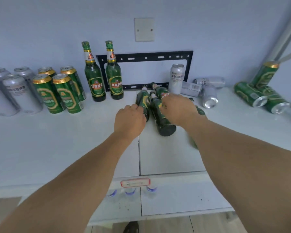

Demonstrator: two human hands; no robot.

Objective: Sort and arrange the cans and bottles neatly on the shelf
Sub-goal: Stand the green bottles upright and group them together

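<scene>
Hands: your left hand [129, 120] curls round the lying bottle [143, 102] at the left of the heap; your right hand [177, 109] covers the neighbouring lying bottles [161, 118], though its grip cannot be made out.
Shelf [49, 140], white: carries everything.
Upright bottles [103, 73], two: paired against the wall, seemingly the row the lying ones should join.
Green cans [57, 91] and silver cans [10, 91], left: standing, grouped by colour.
Right side: one silver can upright [176, 78], other silver cans [208, 95] and green cans [259, 95] toppled, unsorted.
</scene>
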